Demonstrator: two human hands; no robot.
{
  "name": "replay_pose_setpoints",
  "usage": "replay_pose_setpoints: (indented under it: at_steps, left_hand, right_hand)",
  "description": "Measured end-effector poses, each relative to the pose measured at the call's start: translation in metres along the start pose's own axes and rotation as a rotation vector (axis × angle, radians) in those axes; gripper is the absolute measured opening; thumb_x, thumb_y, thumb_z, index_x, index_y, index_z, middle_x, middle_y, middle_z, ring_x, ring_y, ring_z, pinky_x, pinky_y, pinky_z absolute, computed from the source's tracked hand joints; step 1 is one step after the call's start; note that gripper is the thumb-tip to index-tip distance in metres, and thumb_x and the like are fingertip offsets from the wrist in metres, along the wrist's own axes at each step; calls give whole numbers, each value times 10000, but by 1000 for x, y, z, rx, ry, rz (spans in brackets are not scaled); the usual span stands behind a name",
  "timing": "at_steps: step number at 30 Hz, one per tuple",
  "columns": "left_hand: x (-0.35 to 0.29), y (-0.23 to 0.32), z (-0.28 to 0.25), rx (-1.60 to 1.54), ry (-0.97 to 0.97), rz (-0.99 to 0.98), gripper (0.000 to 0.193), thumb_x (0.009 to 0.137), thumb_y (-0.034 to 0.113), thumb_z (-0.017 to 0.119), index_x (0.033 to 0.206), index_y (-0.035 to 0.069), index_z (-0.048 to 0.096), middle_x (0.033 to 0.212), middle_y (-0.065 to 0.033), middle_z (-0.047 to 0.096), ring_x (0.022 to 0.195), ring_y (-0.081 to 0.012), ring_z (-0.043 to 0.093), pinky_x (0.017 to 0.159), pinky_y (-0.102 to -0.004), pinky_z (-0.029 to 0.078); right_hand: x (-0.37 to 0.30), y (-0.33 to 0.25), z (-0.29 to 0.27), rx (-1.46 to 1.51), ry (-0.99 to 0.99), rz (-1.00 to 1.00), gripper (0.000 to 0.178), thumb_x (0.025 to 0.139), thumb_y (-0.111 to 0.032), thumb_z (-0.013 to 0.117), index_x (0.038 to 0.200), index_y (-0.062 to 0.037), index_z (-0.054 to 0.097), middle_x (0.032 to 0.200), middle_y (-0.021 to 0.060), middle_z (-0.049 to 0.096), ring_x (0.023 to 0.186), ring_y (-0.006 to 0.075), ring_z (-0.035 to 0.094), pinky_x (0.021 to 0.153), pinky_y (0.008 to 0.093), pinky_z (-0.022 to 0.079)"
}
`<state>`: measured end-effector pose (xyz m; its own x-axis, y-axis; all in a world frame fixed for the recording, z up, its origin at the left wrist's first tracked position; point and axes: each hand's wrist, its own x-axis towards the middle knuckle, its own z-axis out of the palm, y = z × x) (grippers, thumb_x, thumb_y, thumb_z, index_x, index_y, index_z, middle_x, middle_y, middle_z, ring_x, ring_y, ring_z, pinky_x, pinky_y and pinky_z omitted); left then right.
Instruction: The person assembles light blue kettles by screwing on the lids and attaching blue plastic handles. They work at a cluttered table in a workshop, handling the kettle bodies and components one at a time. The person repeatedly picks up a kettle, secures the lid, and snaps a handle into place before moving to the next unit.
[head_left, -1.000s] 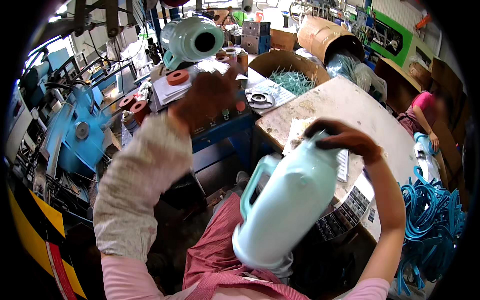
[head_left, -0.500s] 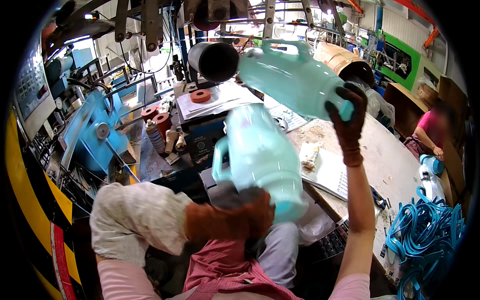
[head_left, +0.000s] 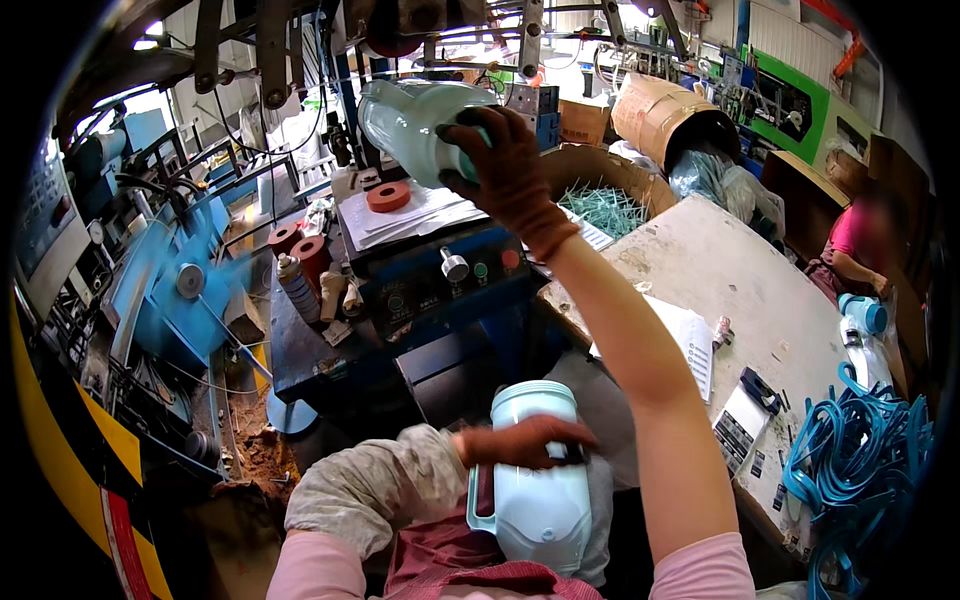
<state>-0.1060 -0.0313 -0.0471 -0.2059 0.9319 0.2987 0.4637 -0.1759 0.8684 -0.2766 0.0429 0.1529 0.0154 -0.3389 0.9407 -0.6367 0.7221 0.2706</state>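
Note:
My right hand (head_left: 500,165), in a brown and black glove, is raised over the machine. Its fingers grip one end of a translucent pale turquoise jug (head_left: 415,125), held tilted with its handle side up. A second pale turquoise jug (head_left: 540,520) rests at my lap, ribbed rim up and handle to the left. Across its upper body lies my left hand (head_left: 530,440), gloved too, with fingers bent around it; some blur hides the fingertips. In front of me is a dark machine panel with a metal knob (head_left: 454,264). Papers and a red-brown ring (head_left: 388,196) lie above it.
To the right stands a worn pale table (head_left: 730,260) with a notepad (head_left: 685,345) and a bundle of blue straps (head_left: 860,450). Behind it are a box of thin green strips (head_left: 605,208) and a cardboard drum (head_left: 665,115). Another person (head_left: 855,245) sits far right.
My right hand has carried its jug leftward, over the machine. The other jug has come down to my lap, and my left hand now lies across its upper body.

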Motion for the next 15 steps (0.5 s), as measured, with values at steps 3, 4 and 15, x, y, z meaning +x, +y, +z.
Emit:
replay_pose_setpoints:
  at_steps: [3, 4, 15]
  left_hand:
    - [-13, -47, -85, 900, 295, -98, 366, 736, 181, 719, 1078, 99, 620, 1143, -111, 596, 991, -316, 599, 838, -390, 502]
    - [-18, -61, -107, 1121, 329, -215, 466, 720, 256, 730, 1143, 122, 587, 1218, -131, 544, 975, -347, 596, 822, -412, 507]
    - [-17, -202, -200, 1888, 444, -534, 517, 804, 115, 483, 1312, 29, 453, 1238, -220, 521, 833, -306, 635, 598, -398, 500]
  right_hand:
    - [9, 12, 50, 23, 11, 14, 609, 536, -272, 816, 1077, -249, 539, 1140, 56, 488, 1087, 303, 461, 876, 435, 412]
    - [14, 14, 63, 6, -26, 61, 614, 525, -271, 820, 1072, -249, 542, 1137, 56, 489, 1079, 304, 466, 868, 433, 422]
    - [-6, -94, -275, 847, -842, 430, 406, 701, -298, 673, 1047, -97, 603, 1073, 107, 605, 923, 254, 548, 809, 363, 408]
